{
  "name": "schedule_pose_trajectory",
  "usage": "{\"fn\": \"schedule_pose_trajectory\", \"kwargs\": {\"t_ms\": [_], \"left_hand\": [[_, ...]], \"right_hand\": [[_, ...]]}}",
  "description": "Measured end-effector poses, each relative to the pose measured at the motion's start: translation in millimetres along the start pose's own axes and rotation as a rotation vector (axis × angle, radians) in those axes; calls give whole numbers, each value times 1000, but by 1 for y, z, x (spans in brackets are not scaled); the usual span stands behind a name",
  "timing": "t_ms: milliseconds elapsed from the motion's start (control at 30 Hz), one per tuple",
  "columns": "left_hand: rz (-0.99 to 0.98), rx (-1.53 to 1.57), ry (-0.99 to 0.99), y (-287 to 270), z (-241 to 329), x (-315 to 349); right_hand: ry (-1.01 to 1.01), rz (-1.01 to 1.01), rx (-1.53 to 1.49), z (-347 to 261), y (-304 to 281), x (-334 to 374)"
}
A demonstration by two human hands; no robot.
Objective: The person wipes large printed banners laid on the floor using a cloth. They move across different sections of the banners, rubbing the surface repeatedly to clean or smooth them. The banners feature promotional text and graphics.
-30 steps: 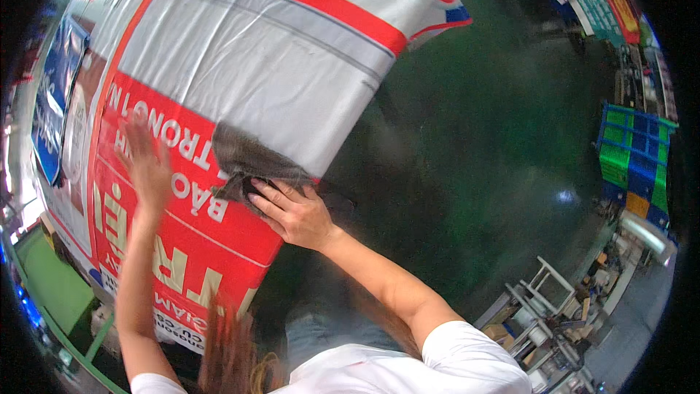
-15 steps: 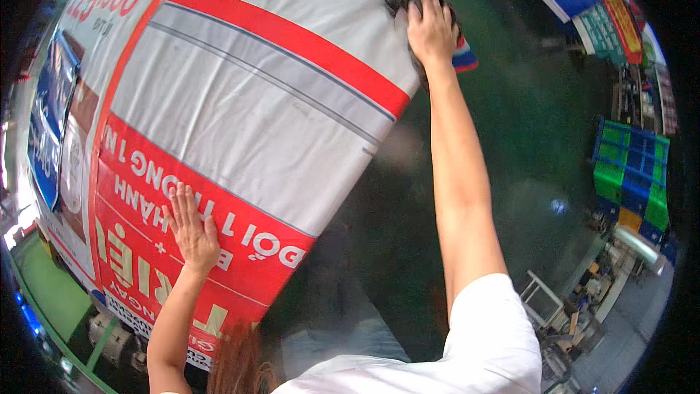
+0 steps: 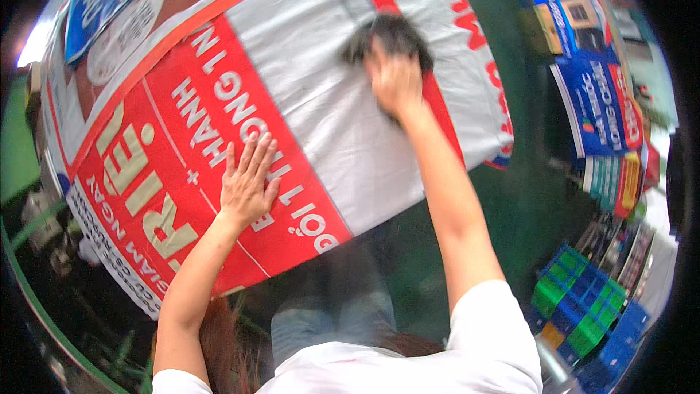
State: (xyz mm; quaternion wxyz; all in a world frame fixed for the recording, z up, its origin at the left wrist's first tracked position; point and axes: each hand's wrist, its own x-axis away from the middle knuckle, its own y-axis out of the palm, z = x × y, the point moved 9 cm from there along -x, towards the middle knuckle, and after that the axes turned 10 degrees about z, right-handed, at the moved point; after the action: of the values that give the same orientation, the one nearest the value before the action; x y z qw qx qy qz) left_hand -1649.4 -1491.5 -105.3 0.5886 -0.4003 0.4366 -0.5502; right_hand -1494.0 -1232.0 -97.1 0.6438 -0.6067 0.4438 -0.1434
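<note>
The dark cloth [image 3: 390,35] lies bunched on the grey panel of the large printed banner [image 3: 313,117], spread on the green floor [image 3: 539,197]. The right hand [image 3: 395,80] presses on it, fingers curled over it. The left hand [image 3: 246,182] rests flat, fingers spread, on the red panel. No wiped area is distinguishable. Half a second ago the cloth was at the banner's far edge; the left hand has barely shifted.
</note>
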Motion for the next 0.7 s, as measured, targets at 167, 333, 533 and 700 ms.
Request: {"fn": "schedule_pose_trajectory", "kwargs": {"t_ms": [167, 333, 533, 700], "left_hand": [[-21, -30, -18, -2, -2, 1], [12, 35, -41, -3, -2, 1], [97, -27, -22, -3, -2, 6], [129, 16, -61, -1, -7, 8]], "right_hand": [[-6, 33, 4, -42, 49, -53], [-118, -204, -288, -146, -67, 140], [-116, -207, -277, -176, -9, 70], [-298, 266, -230, -205, 73, -101]]}}
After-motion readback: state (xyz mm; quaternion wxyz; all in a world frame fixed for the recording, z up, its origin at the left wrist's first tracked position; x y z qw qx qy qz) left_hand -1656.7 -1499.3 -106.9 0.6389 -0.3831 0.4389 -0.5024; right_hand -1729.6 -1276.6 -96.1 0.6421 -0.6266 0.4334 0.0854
